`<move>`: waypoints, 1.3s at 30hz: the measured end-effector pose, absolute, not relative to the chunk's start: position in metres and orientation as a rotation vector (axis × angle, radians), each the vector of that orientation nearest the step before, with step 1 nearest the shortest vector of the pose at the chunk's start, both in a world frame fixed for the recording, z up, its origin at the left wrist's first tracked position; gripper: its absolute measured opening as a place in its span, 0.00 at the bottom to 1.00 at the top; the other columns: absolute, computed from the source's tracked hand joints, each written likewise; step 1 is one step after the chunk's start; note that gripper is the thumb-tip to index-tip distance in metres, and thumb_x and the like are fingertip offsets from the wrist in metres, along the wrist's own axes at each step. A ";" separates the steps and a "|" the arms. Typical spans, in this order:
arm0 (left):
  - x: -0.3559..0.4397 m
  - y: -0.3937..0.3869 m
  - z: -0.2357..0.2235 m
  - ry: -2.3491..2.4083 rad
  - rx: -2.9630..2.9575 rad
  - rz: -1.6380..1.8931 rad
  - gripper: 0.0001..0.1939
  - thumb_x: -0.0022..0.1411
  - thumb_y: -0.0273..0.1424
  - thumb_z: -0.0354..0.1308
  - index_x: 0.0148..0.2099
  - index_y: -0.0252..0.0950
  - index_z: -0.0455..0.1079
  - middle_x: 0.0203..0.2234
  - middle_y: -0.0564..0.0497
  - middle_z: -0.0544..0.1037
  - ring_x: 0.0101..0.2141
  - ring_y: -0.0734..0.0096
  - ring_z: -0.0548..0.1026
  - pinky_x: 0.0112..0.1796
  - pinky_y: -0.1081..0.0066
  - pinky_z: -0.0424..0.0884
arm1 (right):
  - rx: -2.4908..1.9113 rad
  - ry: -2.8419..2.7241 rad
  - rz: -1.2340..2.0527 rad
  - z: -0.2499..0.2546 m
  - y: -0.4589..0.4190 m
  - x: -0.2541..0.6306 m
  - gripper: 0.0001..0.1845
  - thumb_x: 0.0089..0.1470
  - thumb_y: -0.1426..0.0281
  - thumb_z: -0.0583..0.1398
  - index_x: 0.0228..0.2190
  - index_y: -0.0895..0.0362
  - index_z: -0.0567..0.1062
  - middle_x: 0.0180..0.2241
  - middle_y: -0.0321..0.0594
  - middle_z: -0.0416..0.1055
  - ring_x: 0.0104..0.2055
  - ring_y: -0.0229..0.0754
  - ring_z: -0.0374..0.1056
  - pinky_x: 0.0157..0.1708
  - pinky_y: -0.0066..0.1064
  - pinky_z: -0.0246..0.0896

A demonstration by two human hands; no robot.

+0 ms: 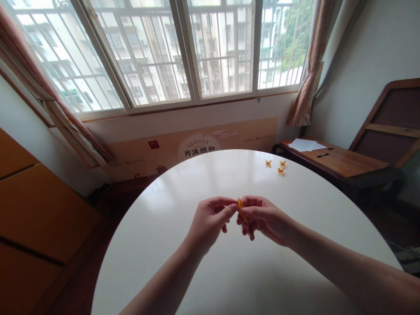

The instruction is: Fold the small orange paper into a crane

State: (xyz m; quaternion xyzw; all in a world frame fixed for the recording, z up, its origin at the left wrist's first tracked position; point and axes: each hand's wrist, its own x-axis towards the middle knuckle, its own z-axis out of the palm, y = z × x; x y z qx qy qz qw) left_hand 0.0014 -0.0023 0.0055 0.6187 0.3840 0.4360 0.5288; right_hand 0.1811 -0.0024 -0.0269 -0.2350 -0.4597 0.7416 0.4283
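Above the middle of a round white table, my left hand and my right hand meet fingertip to fingertip. Both pinch a small folded orange paper piece between thumb and fingers. Only a sliver of the paper shows between the fingers; its shape is mostly hidden. Three small orange folded paper figures lie on the table's far right part, well beyond my hands.
A wooden side table at the right holds white sheets and a dark pen. A dark wooden chair back stands behind it. Barred windows fill the far wall; a printed cardboard panel leans below them. Wooden cabinets are on the left.
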 end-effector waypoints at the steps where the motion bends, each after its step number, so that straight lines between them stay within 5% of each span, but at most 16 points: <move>1: 0.001 -0.002 0.006 0.922 1.493 1.039 0.15 0.57 0.38 0.67 0.39 0.29 0.80 0.20 0.50 0.76 0.20 0.76 0.68 0.18 0.79 0.65 | -0.590 -1.146 1.845 -0.027 -0.002 0.181 0.15 0.49 0.65 0.70 0.31 0.61 0.73 0.26 0.39 0.74 0.23 0.37 0.73 0.18 0.21 0.66; 29: 0.001 -0.005 0.003 1.064 1.629 1.016 0.04 0.54 0.29 0.57 0.32 0.34 0.70 0.19 0.54 0.72 0.21 0.75 0.69 0.17 0.79 0.67 | -0.765 -1.394 1.711 -0.021 -0.002 0.181 0.20 0.50 0.57 0.69 0.32 0.63 0.75 0.26 0.42 0.75 0.24 0.37 0.72 0.18 0.22 0.65; 39: -0.005 -0.003 0.009 1.009 1.729 0.964 0.12 0.59 0.37 0.61 0.36 0.31 0.74 0.24 0.48 0.76 0.24 0.71 0.73 0.18 0.77 0.68 | -0.685 -1.306 1.860 -0.022 -0.001 0.185 0.20 0.50 0.57 0.69 0.31 0.62 0.74 0.27 0.41 0.74 0.25 0.38 0.73 0.17 0.21 0.65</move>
